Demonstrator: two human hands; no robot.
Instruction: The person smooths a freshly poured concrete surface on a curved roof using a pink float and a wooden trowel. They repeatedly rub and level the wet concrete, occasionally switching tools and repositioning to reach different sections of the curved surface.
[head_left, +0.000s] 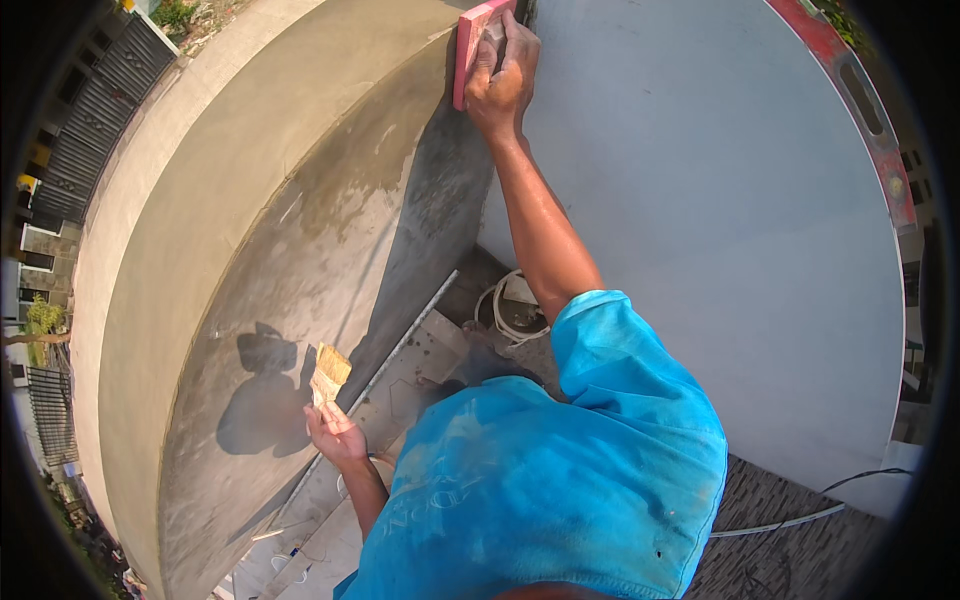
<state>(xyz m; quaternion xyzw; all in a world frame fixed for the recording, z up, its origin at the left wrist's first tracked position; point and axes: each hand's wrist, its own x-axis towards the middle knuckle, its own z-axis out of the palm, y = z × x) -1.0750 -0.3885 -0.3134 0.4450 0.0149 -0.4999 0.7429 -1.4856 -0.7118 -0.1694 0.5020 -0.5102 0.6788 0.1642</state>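
My right hand [502, 85] is raised to the top, closed on a pink-red plastering float [468, 50]. The float stands edge-up against the grey plaster where it meets the pale wall. Lower left, my left hand [337, 435] grips a flat paintbrush [330, 374] by its lower end, yellowish bristles pointing up. The brush is close to the curved grey plastered wall [300, 270]; whether it touches cannot be told. Damp, darker patches mark the plaster, and my shadow falls on it.
A smooth pale wall [700, 230] rises on the right, with a red slotted bar [865, 105] along its far edge. Below lie a white coil of hose or cable [515, 330] and a long pale strip [405, 330]. A black cable [860, 478] hangs lower right.
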